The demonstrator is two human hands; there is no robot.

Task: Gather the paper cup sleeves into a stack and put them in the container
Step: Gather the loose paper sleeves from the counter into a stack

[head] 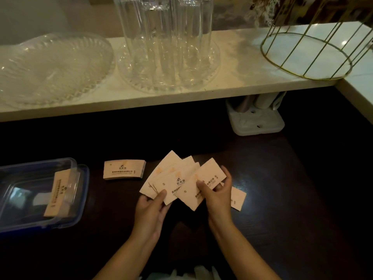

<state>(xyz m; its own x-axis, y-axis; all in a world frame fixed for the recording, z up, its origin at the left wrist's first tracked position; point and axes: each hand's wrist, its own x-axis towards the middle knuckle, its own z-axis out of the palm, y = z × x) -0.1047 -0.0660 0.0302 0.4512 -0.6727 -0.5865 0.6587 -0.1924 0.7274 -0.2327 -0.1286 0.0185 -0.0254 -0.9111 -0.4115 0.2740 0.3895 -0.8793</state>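
Note:
Several flat tan paper cup sleeves [177, 178] are fanned out over the dark table, held between both hands. My left hand [150, 207] pinches the fan's lower left corner. My right hand [219, 194] grips the rightmost sleeve of the fan, thumb on top. One more sleeve [238, 198] lies on the table partly under my right hand. A neat stack of sleeves [124, 169] rests to the left of the fan. The clear blue-rimmed plastic container [80, 199] sits at the left edge, with a stack of sleeves [59, 194] standing inside it.
A white shelf [242, 85] runs above the table, carrying a glass plate [50, 67], tall clear glasses [167, 43] on a glass tray, and a gold wire basket [308, 55]. A white plastic holder [256, 122] stands under the shelf at the back right.

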